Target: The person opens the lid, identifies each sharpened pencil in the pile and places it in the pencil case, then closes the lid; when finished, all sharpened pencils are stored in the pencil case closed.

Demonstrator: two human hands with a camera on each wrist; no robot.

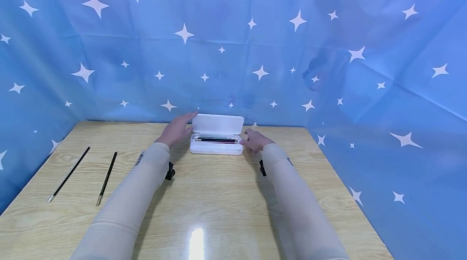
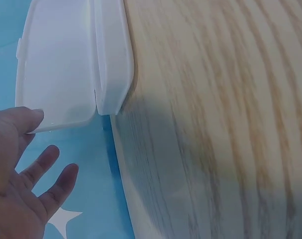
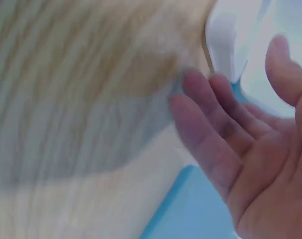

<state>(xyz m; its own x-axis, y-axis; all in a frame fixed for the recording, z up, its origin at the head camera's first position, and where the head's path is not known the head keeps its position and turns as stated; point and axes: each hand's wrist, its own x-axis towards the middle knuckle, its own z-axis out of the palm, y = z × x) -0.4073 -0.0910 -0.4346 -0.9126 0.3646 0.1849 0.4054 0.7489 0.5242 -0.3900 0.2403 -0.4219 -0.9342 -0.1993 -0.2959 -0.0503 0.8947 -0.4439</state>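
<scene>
A white pencil case (image 1: 217, 139) is sitting open at the far middle of the wooden table (image 1: 219, 203), its lid (image 1: 217, 124) standing up toward the blue starred backdrop (image 1: 233, 41), so the dark pencils (image 1: 215, 140) inside are lying exposed. The left hand (image 1: 177, 129) is reaching for the lid's left corner with fingers spread and holding nothing, the thumb touching its edge. The right hand (image 1: 255, 139) is hovering just beside the case's right end, fingers relaxed and empty. Two thin brushes (image 1: 87, 175) are lying well apart on the left.
</scene>
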